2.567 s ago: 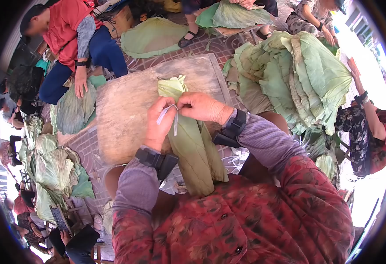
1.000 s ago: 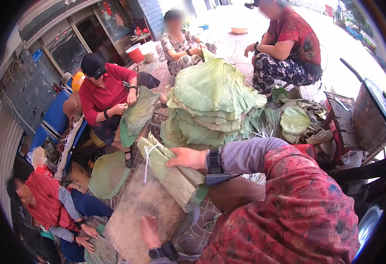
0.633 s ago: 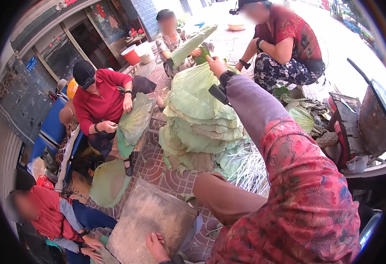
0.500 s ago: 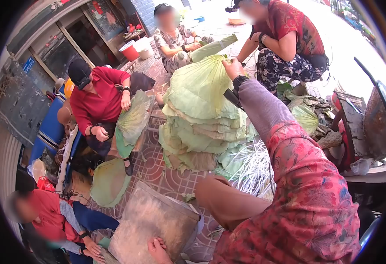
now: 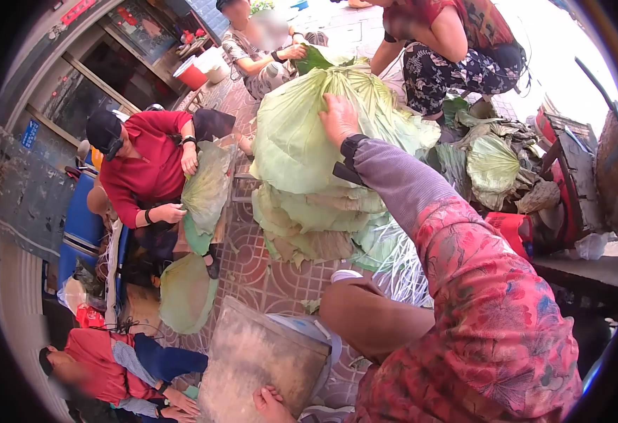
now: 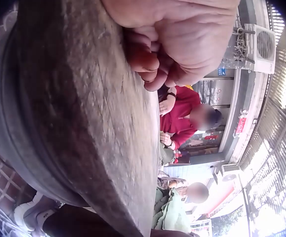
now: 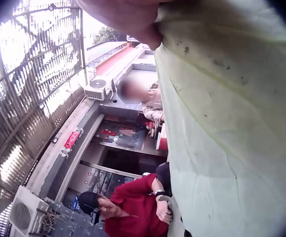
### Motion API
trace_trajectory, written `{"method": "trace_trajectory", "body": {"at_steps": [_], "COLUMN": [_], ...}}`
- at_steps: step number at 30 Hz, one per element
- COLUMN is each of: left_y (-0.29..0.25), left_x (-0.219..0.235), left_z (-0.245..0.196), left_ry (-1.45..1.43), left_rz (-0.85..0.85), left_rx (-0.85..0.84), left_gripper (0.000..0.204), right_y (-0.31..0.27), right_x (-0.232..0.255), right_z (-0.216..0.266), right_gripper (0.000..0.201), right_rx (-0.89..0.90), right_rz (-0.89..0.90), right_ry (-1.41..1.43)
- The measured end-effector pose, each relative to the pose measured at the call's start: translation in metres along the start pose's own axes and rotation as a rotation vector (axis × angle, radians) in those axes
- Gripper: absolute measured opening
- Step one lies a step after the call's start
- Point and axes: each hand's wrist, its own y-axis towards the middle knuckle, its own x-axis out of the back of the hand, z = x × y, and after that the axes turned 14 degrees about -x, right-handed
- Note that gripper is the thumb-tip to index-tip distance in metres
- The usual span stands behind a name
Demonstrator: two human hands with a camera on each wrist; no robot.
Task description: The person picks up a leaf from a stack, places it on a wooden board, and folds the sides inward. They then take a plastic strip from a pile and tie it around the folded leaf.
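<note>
A tall pile of big pale-green lotus leaves (image 5: 302,162) stands on the paved ground ahead of me. My right hand (image 5: 337,116) reaches out over its top and grips the edge of the top leaf (image 7: 231,128), which fills the right wrist view. My left hand (image 5: 272,400) stays low at the near edge of a worn wooden board (image 5: 260,356). The left wrist view shows its fingers (image 6: 165,47) curled over the board's (image 6: 83,113) edge. My knee (image 5: 365,317) is between the board and the pile.
A person in red (image 5: 140,166) sits at the left with a leaf (image 5: 207,187) on the lap. Two more people sit beyond the pile. A folded leaf (image 5: 186,292) lies on the tiles. White strips (image 5: 400,271) and a red container (image 5: 510,229) sit by the pile.
A second ago my right hand held a tied leaf bundle over the board. It let the bundle go beyond the pile and has come down onto the top leaf. My left hand stays on the board.
</note>
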Motion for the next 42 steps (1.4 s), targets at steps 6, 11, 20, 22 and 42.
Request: {"method": "trace_trajectory", "body": {"at_steps": [6,11,20,22,42], "left_y": [0.003,0.013,0.005,0.005,0.016], "left_x": [0.001,0.013,0.007,0.007,0.002], "left_z": [0.01,0.059,0.025,0.026,0.04], "left_ry": [0.033,0.239,0.188,0.201,-0.436], "left_rz": [-0.018,0.001,0.034,0.03,-0.088], "left_rx": [0.016,-0.154,-0.03,-0.051,-0.138], "left_gripper": [0.024,0.025,0.026,0.026,0.031], "right_y": [-0.031,-0.027,-0.016,-0.011,-0.208], "right_x": [-0.001,-0.006,-0.005,-0.01,0.023], "right_z": [-0.008,-0.015,-0.003,0.0,0.165], "right_gripper": [0.034,0.032,0.031,0.03,0.022], "right_rx": [0.191,0.129,0.287,-0.083,0.67], "right_rz": [-0.018,-0.068,0.13,0.247,1.027], "right_ry": [0.106,0.096,0.101,0.144,0.723]}}
